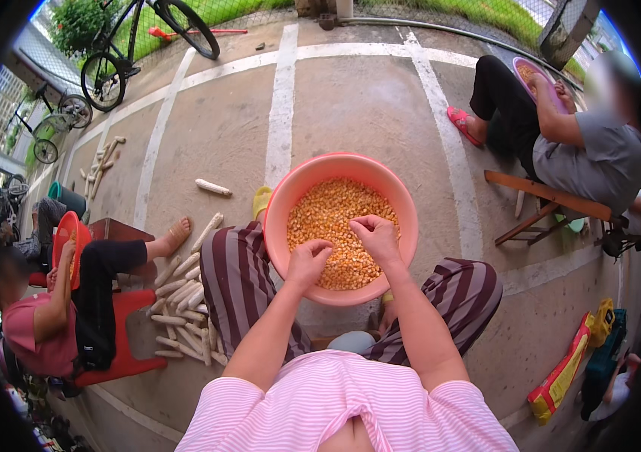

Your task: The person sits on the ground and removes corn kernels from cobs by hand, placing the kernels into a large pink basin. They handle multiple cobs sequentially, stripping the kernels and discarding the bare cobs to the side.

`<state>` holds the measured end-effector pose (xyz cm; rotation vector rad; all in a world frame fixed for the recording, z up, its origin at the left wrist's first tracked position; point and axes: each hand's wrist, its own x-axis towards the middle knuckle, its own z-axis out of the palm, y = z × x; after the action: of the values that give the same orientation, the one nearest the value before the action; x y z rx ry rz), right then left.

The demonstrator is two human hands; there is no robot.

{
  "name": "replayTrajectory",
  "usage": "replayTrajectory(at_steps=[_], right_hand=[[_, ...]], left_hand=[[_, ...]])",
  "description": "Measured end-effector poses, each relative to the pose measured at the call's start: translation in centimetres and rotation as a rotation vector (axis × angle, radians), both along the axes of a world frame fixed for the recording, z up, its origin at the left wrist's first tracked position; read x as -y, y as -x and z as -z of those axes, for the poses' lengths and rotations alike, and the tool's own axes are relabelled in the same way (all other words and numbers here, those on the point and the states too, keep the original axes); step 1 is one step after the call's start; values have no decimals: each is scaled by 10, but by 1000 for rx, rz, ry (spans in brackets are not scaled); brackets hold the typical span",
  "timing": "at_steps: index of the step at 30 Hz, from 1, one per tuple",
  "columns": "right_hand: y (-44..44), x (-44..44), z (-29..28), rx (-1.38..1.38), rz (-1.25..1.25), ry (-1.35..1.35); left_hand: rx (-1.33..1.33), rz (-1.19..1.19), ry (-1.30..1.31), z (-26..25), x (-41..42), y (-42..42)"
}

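Note:
A pink plastic basin (pixel 342 158) stands between my knees, with loose yellow corn kernels (pixel 334 206) spread over its inside. Over the left part of the kernels is my left hand (pixel 310 263), its thumb and index finger close together. My right hand (pixel 378 237) hovers over the right part, thumb and index fingertips near each other. Whether a kernel or other small bit is pinched in either hand cannot be told. A pile of bare corn cobs (pixel 187 294) lies on the ground left of my knee, and a single cob (pixel 213 187) lies apart, beyond the pile.
At the left a person sits on a red plastic stool (pixel 128 327) holding a red basin (pixel 66 226). Another person at the right sits on a wooden chair (pixel 552 195) with a pink basin (pixel 552 96). Bicycles (pixel 103 82) stand by the fence; a red-yellow sack (pixel 563 367) lies at right.

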<state>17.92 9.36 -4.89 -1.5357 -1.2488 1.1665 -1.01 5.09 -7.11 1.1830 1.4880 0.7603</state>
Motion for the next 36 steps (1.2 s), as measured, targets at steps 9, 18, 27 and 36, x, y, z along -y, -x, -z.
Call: replayTrajectory(at_steps=[9,18,27,36], right_hand=[[-85,-24,-20,151,460,-117],[-119,-14,5,818,721,-313],[11,17,-10,484,-264,-410],[39,28,36,843,-467,-216]], left_hand=[[-437,-24,-437,-17,-5,8],[-643,-68,-508,-12,-8,14],[-815,108,-318,-7,7,-3],[-779,151,-251,13,4,7]])
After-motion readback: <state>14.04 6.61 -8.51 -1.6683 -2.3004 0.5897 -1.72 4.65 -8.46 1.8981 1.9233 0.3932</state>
